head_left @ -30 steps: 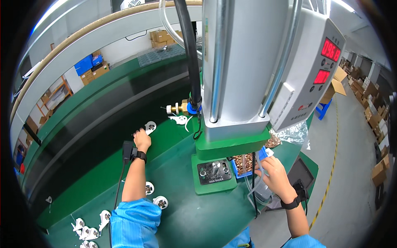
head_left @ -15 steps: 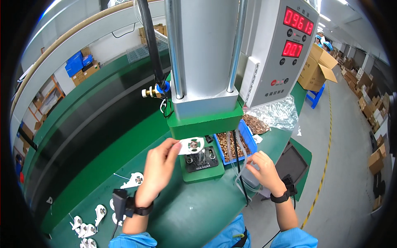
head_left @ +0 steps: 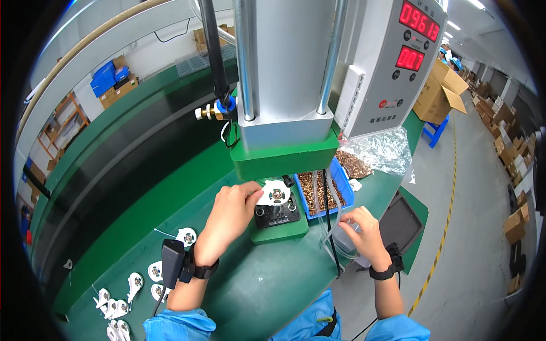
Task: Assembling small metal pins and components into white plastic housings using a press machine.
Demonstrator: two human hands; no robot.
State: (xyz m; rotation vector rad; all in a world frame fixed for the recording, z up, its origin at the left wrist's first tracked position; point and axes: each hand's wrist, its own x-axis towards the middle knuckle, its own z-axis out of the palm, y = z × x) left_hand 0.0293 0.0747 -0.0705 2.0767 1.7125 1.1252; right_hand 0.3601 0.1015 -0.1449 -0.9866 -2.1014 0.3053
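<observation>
My left hand [head_left: 232,211] pinches the edge of a white round plastic part [head_left: 277,193] with a metal centre. That part lies over the black fixture block [head_left: 277,219] on the press's green base, below the green press head [head_left: 287,156]. Whether it rests fully on the fixture I cannot tell. My right hand [head_left: 364,232] is raised beside clear tubes [head_left: 331,230], right of the press base. Its thumb and fingertips are drawn together, and what they hold, if anything, is too small to make out.
A blue bin [head_left: 348,200] of small copper-coloured pieces stands right of the fixture, with a plastic bag [head_left: 387,153] behind it. Several similar white parts [head_left: 118,308] lie at the left. A grey control box [head_left: 381,74] with red displays hangs at the upper right. A black cable crosses the bin.
My left hand has moved right with the white part, which now lies further over the fixture. My right hand has hardly moved. The view has shifted slightly.
</observation>
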